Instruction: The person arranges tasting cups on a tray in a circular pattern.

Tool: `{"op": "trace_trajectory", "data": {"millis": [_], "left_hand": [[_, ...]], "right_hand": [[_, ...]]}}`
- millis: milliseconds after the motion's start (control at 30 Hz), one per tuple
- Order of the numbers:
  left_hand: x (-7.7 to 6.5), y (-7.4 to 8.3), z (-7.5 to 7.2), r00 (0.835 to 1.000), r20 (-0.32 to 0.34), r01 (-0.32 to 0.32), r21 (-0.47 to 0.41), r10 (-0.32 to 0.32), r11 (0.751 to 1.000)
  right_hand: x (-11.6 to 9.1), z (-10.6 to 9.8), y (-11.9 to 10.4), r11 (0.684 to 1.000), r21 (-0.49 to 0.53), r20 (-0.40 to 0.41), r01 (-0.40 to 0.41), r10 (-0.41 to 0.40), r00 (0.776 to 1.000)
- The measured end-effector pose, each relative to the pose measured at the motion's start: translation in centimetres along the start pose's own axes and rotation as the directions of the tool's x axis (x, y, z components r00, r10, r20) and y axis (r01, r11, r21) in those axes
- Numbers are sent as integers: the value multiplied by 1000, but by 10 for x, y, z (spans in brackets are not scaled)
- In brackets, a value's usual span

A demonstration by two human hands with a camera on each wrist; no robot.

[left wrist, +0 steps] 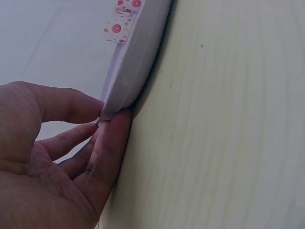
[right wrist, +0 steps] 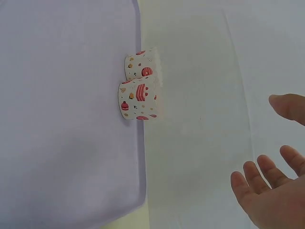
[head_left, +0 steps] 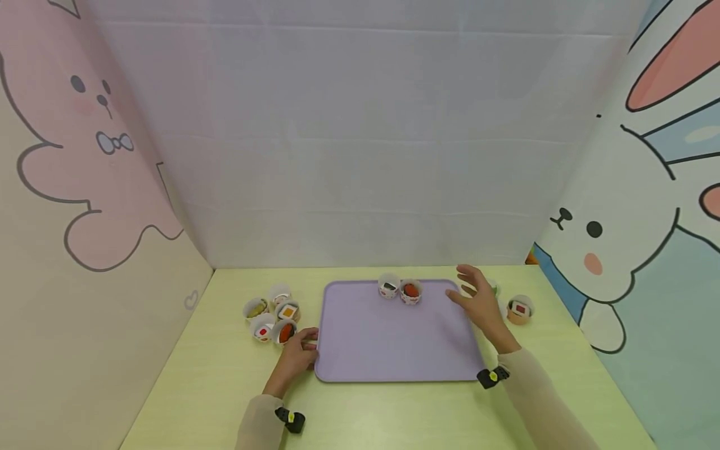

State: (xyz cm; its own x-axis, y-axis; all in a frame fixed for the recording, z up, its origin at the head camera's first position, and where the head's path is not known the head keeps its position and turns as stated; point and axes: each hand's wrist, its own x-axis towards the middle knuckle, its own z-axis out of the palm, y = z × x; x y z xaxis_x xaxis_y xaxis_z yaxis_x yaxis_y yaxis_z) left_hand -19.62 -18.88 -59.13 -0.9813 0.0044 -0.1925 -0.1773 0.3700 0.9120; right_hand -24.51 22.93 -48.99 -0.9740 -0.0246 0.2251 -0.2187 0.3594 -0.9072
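Note:
A lilac tray (head_left: 394, 337) lies flat on the table. At its left edge my left hand (head_left: 298, 355) pinches the rim; the left wrist view shows the thumb on top and fingers (left wrist: 107, 157) under the edge. Two paper cups stand side by side at the tray's far edge: one with a dark and white filling (head_left: 389, 286), one with an orange-red filling (head_left: 410, 292). In the right wrist view the cups (right wrist: 138, 98) have printed cakes and sweets. My right hand (head_left: 478, 303) hovers over the tray's right side, fingers spread, holding nothing.
Left of the tray stands a cluster of several filled paper cups (head_left: 279, 295), one with an orange-red filling (head_left: 287, 331) close to my left hand. Beyond my right hand is another cup (head_left: 520, 309), and something green (head_left: 494, 287) is partly hidden. A pale curtain (head_left: 360, 156) hangs behind the table (head_left: 394, 415).

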Motion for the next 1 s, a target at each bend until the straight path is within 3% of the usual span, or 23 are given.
{"op": "trace_trajectory", "data": {"millis": [367,667,833,1000], "left_hand": [[0,0,0,1000,1,4,16,-4,1000],[1,-1,-1,1000,1,5,23,-5,1000],[1,-1,-1,1000,3,5,28,-5,1000],[2,-1,-1,1000,2,10,28,-10,1000]], "right_hand": [[-19,-30,-4,999,-45,-43,0,-2,999],[-27,-51,4,996,-94,-130,-8,-5,991],[-31,-62,13,988,-148,-158,-48,25,987],[-36,-73,18,986,-136,-199,-96,68,978]]}}
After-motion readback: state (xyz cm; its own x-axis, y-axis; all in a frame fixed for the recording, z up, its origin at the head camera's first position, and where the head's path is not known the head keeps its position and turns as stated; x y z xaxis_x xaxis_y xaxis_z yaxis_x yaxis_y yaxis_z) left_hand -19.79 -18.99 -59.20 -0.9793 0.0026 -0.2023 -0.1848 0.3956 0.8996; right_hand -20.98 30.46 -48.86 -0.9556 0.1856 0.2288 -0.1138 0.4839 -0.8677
